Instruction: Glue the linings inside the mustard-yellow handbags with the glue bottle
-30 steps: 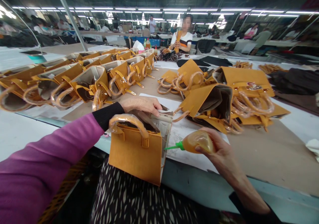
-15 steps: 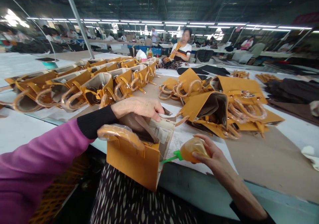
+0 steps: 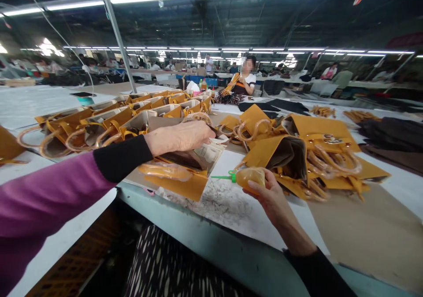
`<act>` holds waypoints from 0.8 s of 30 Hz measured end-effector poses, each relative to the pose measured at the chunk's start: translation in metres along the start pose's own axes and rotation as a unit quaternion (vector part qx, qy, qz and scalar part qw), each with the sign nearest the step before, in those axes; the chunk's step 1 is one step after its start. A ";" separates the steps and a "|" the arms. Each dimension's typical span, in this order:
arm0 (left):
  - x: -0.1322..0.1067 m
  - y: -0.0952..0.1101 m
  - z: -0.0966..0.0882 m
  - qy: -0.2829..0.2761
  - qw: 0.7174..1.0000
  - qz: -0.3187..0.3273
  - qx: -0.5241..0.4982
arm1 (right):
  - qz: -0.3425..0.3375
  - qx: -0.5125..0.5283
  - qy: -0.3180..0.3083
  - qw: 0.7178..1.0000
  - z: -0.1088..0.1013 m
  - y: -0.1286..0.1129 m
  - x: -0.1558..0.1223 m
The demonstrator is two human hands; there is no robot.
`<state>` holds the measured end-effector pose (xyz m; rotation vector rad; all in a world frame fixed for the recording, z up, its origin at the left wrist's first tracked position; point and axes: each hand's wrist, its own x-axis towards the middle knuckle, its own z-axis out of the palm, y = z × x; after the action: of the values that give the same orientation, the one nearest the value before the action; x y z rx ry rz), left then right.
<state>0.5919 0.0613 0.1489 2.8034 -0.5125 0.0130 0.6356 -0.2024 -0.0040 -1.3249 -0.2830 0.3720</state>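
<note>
My left hand (image 3: 185,136) is closed on the far upper edge of a mustard-yellow handbag (image 3: 180,184), which tilts over the table edge with its opening toward the right. A plastic-wrapped handle (image 3: 165,171) lies along the bag's near side, and a pale lining shows inside. In my right hand (image 3: 269,195) is a squeeze bottle (image 3: 251,179) of amber liquid, lying sideways in my fingers. Its thin green nozzle (image 3: 222,177) points left, close to the bag's right end; whether they touch I cannot tell.
Rows of open yellow handbags (image 3: 105,116) stand at the left. More bags (image 3: 277,149) are heaped on the right, beside brown board (image 3: 360,217). Stained white paper (image 3: 228,206) covers the table's near edge (image 3: 198,231). A co-worker (image 3: 246,79) sits across the table holding yellow strips.
The handbag has gone from above my lap up and forward onto the table edge, tipping over. My right hand has raised the bottle, its nozzle now level. The camera view has tilted up.
</note>
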 end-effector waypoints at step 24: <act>-0.034 -0.038 0.080 0.056 0.979 -0.036 0.195 | 0.069 0.082 -0.029 0.994 0.005 0.042 0.025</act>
<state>0.5697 0.0839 0.0596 3.1756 -0.4185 0.2842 0.6519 -0.1786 -0.0443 -1.1755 -0.2054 0.5390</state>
